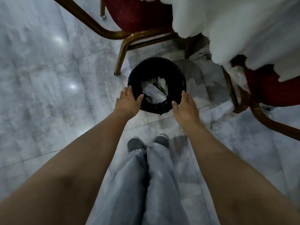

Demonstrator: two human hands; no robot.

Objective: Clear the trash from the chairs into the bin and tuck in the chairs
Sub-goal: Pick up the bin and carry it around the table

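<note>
Hands — two, both arms stretched forward and down. The left hand point(128, 103) lies against the bin's left rim, fingers straight and together, thumb reaching over the near edge. The right hand point(185, 108) flanks the bin's right rim, fingers straight, thumb spread toward the near edge; whether it touches the rim cannot be told.

Bin point(176, 75) — one, round, black-lined, standing on the tiled floor point(48, 95) between the two hands, just ahead of the person's shoes.

Trash point(154, 92) — crumpled white paper with some green bits, a heap inside the bin; pieces cannot be counted.

Chairs — two, red seats, gold frames. The far chair point(139, 18) stands beyond the bin; the right chair point(266, 90) stands to its right. Both are partly under a white tablecloth point(243, 30).

Shoes — two, grey, below grey trousers.
</note>
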